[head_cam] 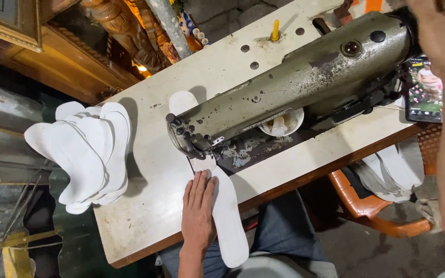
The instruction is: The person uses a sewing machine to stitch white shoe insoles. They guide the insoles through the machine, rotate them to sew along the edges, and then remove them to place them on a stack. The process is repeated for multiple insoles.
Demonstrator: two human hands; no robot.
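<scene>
Under the flattened fingers of the left hand, a long white sole-shaped fabric piece is lying on the worn cream table top. Its far end is sitting just past the fingertips, beneath the needle end of the old grey-green metal sewing machine; its near end is overhanging the table's front edge, beside the wrist. The fingers are lying straight and close together, pressing the piece's left side and gripping nothing. Bare table is stretching left of the fingers as far as a fanned stack of white cut pieces hanging over the table's left edge. The right hand is not showing.
</scene>
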